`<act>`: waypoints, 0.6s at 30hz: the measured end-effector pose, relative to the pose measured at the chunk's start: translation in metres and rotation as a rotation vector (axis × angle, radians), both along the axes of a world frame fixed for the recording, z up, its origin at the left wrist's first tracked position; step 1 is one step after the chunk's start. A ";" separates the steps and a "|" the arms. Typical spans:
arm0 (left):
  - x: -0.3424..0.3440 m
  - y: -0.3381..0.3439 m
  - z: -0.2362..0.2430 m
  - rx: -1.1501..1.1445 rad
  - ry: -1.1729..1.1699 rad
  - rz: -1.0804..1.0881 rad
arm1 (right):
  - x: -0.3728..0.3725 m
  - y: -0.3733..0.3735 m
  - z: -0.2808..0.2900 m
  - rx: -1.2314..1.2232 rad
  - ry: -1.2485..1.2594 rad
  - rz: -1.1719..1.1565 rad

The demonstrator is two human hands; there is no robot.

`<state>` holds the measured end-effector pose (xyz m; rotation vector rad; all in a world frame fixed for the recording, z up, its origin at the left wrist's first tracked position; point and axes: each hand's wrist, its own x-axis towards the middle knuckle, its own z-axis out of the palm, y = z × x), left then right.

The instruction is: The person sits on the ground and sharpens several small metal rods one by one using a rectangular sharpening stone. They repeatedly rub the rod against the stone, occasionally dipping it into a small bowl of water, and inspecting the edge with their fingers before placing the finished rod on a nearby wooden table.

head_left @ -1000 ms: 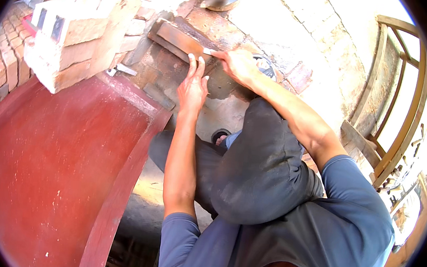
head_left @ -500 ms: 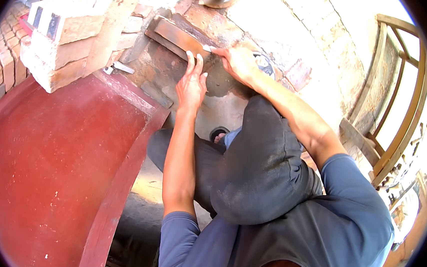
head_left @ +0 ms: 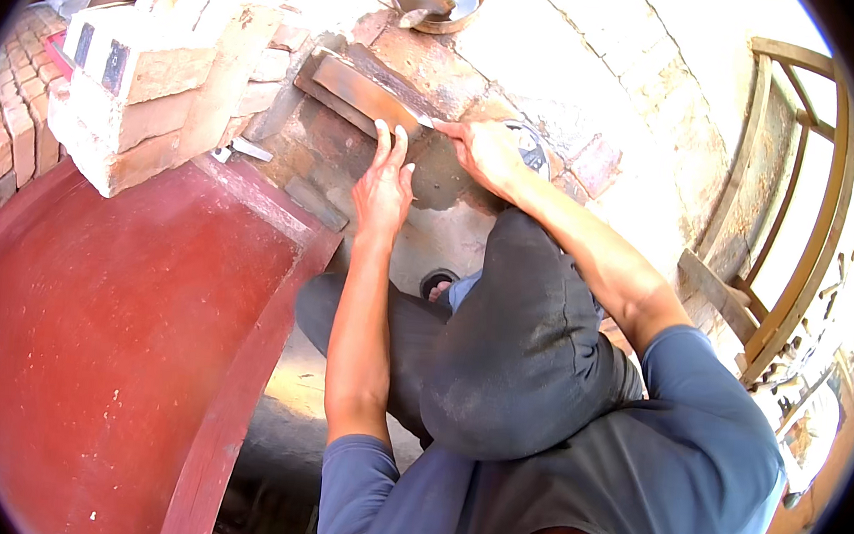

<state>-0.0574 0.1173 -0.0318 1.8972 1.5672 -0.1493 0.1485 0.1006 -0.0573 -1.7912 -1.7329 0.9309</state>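
A long reddish-brown block (head_left: pixel 359 91) lies on a wider, darker slab on wet brick paving. My left hand (head_left: pixel 384 188) has its fingers stretched out, their tips resting on the block's near edge by the right end, thumb apart. My right hand (head_left: pixel 488 154) is closed around a small, thin, pale bladed tool (head_left: pixel 426 121), whose tip is at the right end of the block; its handle is hidden in the fingers. Just behind that hand, partly covered, is a round container (head_left: pixel 532 143). My bent leg in dark trousers lies below both hands.
A stack of pale bricks (head_left: pixel 161 80) stands left of the block, above a large red panel (head_left: pixel 109 352). A metal bowl (head_left: pixel 472 10) with liquid sits at the top. A wooden frame (head_left: pixel 797 286) stands along the right. Small metal pieces (head_left: pixel 251 150) lie beside the bricks.
The whole view has shifted slightly downward in the picture since half a second ago. Both hands remain at the block's right end, their grip and finger shapes much the same.
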 end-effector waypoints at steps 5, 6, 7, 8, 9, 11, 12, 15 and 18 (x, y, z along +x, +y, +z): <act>0.003 0.005 -0.004 0.058 -0.093 0.022 | -0.001 0.025 -0.034 0.122 -0.035 0.012; 0.002 0.005 -0.003 0.034 -0.068 0.023 | -0.001 0.024 -0.026 0.047 -0.049 0.044; 0.001 0.007 -0.002 0.013 -0.044 0.022 | 0.003 0.020 -0.007 -0.024 -0.063 0.074; 0.000 0.008 0.000 -0.009 -0.020 0.022 | 0.005 0.020 0.003 -0.095 -0.078 0.104; 0.000 -0.001 0.000 -0.007 -0.003 0.029 | -0.002 0.011 0.004 -0.044 -0.028 0.045; 0.002 0.004 -0.009 0.083 -0.085 0.044 | 0.001 0.021 -0.001 0.007 -0.029 0.041; 0.001 0.001 -0.013 0.111 -0.130 0.041 | -0.001 0.025 0.001 0.015 -0.032 0.027; 0.002 0.003 -0.009 0.061 -0.090 0.038 | 0.000 0.028 -0.006 -0.064 -0.048 0.037; 0.000 0.001 -0.001 -0.007 0.012 0.020 | 0.001 0.004 0.003 -0.079 -0.055 0.031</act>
